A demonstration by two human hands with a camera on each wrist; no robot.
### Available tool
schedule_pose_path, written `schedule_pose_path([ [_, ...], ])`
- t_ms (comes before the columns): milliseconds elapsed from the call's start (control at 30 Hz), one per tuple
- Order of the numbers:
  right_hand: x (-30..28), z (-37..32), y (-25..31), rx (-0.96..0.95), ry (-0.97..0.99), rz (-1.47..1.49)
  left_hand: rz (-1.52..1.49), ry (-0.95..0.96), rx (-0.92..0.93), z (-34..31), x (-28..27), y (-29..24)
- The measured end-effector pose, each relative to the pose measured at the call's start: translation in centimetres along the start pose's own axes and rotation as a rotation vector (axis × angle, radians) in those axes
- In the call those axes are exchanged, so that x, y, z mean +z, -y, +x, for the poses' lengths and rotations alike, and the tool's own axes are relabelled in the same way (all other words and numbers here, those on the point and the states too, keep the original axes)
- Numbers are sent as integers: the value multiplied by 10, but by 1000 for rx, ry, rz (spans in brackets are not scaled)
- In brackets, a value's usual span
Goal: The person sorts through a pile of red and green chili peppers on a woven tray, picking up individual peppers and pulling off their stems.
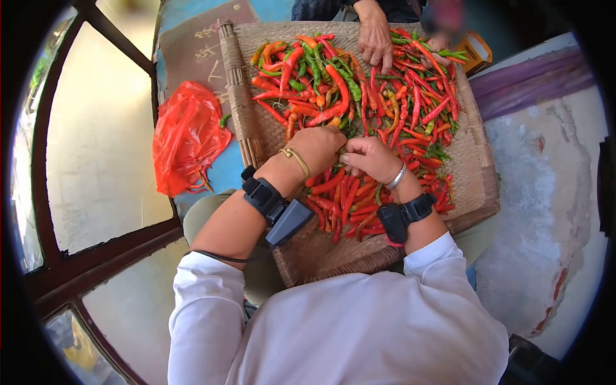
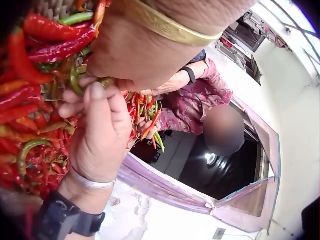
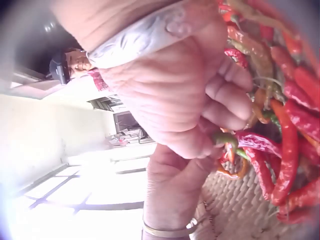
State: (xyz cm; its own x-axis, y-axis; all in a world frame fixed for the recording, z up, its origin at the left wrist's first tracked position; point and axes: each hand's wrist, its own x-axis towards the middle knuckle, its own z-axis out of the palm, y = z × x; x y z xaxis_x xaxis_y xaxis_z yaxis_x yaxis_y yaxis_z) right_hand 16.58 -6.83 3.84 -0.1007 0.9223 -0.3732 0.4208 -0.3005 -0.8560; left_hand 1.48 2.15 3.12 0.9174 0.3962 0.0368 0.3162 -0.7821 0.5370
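Observation:
My left hand (image 1: 314, 151) and right hand (image 1: 373, 159) meet over a pile of chili peppers, fingertips close together. Between them is a small green chili pepper (image 2: 75, 82), pinched by the right thumb and fingers. The left fingers grip at its other side; in the right wrist view the green pepper (image 3: 226, 138) shows just past the right thumb, partly covered by both hands. Red chilies (image 1: 346, 199) lie under and in front of the hands. A mixed red and green heap (image 1: 308, 70) is farther off, on the same woven tray (image 1: 292, 260).
Across the tray, another person's hand (image 1: 375, 42) reaches into the peppers. A red plastic bag (image 1: 189, 138) lies left of the tray on a blue surface. A yellow box (image 1: 475, 54) stands at the far right corner, and framed glass panels (image 1: 102, 135) rise at left.

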Motion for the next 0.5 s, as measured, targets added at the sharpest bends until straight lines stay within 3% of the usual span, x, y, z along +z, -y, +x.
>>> schedule_pose_path([
  [33, -3, -2, 0, 70, 39, 246, 26, 91, -24, 2, -1, -2],
  [67, -7, -3, -3, 84, 46, 225, 6, 74, -26, 4, 0, -5],
  [167, -23, -6, -4, 26, -14, 568, -10, -30, -271, 6, -11, -19],
  [333, -69, -9, -3, -34, -216, 431, 98, 21, -313, 6, -7, -22],
  [400, -83, -5, 0, -210, -461, 713, 149, 87, -312, 9, -5, -23],
  [433, -85, -2, -3, -198, -581, 719, 146, 86, -316, 10, -6, -23],
  [467, -83, 2, -8, -195, -578, 718, 166, 94, -301, 12, -6, -23],
  [500, -78, 8, -14, -58, -630, 510, 184, 98, -286, 15, -5, -23],
])
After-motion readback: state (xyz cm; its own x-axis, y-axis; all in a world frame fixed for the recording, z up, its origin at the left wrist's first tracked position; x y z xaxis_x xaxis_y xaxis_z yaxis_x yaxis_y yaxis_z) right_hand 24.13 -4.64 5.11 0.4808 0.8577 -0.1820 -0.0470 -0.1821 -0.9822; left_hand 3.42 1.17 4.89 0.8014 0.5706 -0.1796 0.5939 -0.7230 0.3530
